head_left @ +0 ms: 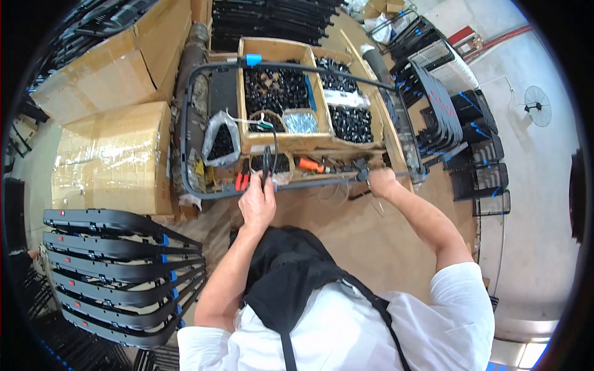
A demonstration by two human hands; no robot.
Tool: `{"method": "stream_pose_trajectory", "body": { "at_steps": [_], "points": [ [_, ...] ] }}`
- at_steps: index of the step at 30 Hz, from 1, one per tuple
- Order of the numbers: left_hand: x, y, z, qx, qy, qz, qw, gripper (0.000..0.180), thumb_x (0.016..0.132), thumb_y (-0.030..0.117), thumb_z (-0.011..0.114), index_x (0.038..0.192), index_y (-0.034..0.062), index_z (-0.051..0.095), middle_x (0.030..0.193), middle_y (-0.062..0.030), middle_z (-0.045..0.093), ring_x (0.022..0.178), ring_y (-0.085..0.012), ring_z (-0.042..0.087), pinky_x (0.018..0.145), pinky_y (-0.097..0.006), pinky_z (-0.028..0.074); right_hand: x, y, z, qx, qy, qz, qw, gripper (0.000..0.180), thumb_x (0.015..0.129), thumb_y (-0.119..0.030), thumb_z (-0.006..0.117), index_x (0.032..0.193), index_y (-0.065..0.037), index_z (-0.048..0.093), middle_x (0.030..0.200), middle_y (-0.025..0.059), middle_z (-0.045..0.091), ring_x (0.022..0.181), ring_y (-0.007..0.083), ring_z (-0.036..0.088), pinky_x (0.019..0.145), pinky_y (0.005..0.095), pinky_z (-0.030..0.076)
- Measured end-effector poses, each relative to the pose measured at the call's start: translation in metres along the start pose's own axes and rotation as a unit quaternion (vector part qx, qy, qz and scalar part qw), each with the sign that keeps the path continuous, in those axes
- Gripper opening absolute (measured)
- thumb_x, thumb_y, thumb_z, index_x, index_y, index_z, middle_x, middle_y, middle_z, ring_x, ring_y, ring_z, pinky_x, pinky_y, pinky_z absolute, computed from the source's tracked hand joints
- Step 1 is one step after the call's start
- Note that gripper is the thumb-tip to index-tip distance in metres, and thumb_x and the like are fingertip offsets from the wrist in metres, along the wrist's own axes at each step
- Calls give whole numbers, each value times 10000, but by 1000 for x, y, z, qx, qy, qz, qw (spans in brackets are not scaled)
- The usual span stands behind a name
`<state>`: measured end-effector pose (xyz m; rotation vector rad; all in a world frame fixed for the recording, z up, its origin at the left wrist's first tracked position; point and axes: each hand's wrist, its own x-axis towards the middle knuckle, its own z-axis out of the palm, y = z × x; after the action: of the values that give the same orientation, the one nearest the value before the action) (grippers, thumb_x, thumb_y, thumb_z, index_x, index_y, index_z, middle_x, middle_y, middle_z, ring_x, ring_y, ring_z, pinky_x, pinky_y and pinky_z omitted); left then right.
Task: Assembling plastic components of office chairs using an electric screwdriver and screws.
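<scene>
My left hand [258,201] is closed around the near bar of a dark grey tubular metal frame [185,123] that lies flat over the workbench, and the same fist seems to pinch a black cable [268,162] that runs up and away from it. My right hand [380,182] is clenched tight further right along that same near bar, knuckles up; something small and dark sits at its fingertips, but I cannot tell what.

The frame is a rounded rectangle. Its near bar crosses in front of my chest, its far bar passes over a shallow wooden box [281,145], and a blue plastic clip [252,59] sits on that far bar.

The wooden box is split into compartments filled with small black parts [275,89]. A clear bag of silvery hardware [300,122] lies in its near part. Just left of the box sits a clear plastic bag of black pieces [221,141]. Between my hands, an orange-handled tool [309,164] lies just beyond the bar.

Left of the bench stand large brown cardboard cartons [114,157] wrapped in clear film. Below them, at my left side, black moulded panels [117,272] are stacked flat with blue tabs on their corners. To the right, black mesh chair backs [442,120] lean in a row. A white pedestal fan [537,106] stands on the grey floor beyond.
</scene>
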<state>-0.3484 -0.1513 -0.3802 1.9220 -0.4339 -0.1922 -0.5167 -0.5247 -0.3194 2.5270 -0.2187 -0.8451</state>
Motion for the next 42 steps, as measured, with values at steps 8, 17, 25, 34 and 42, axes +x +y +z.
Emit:
{"method": "stream_pose_trajectory", "body": {
  "at_steps": [8,17,25,34,42],
  "points": [
    [1,-1,-6,-11,-18,1,1000,209,1071,242,582,1207,85,612,882,-159,740,850,-426,724,745,-530,547,3,-15,-33,33,-18,65,997,177,923,-186,640,996,-134,793,1002,106,807,949,255,798,754,421,630],
    [9,1,-10,-13,-43,-19,999,235,1064,255,593,1220,80,612,906,-167,739,888,-436,719,758,-534,547,11,-8,-28,-33,22,-1,999,137,898,-198,648,955,-122,746,917,108,787,835,258,792,645,410,615],
    [-2,0,-8,-16,-33,-19,999,227,1067,249,590,1221,83,610,884,-133,740,847,-402,729,760,-503,554,0,-12,-25,6,-13,35,999,151,910,-171,637,955,-122,773,921,94,796,868,278,797,694,418,623],
    [1,-3,-5,-26,-25,-19,999,222,1067,239,597,1227,85,611,901,-141,740,869,-398,731,769,-510,549,15,-9,-25,7,19,-3,1000,208,932,-198,617,951,-113,807,974,103,810,913,257,801,754,409,627],
    [0,2,-3,-23,-14,-46,999,206,1070,238,594,1185,70,622,863,-117,735,809,-363,729,742,-481,547,2,-12,-32,83,1,17,996,358,966,-404,648,1006,-61,741,976,163,792,934,324,787,793,476,627]
  ]
}}
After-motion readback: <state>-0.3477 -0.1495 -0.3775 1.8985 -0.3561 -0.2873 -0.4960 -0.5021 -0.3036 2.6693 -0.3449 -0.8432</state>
